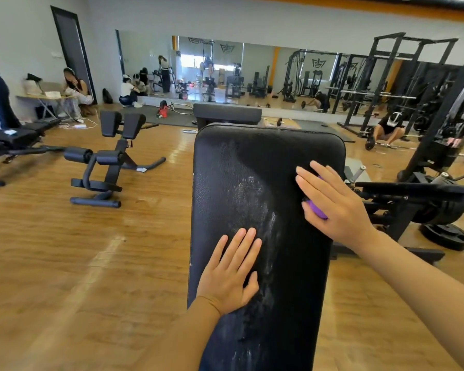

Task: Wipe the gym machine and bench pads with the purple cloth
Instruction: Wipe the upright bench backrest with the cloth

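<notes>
Two hands on bench [255,162] | left hand [231,274] flat, fingers straight, steadying pad | right hand [332,199] flat, pressing purple cloth [318,208] to wipe

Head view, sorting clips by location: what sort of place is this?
A gym, most likely a weights room: a padded bench pad under the hands, a power rack with barbells, a wall mirror reflecting more machines.

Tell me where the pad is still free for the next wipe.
Free: top of the bench pad above both hands, and the strip between left hand and right hand. Crowded: right edge, where the purple cloth is pressed.
</notes>
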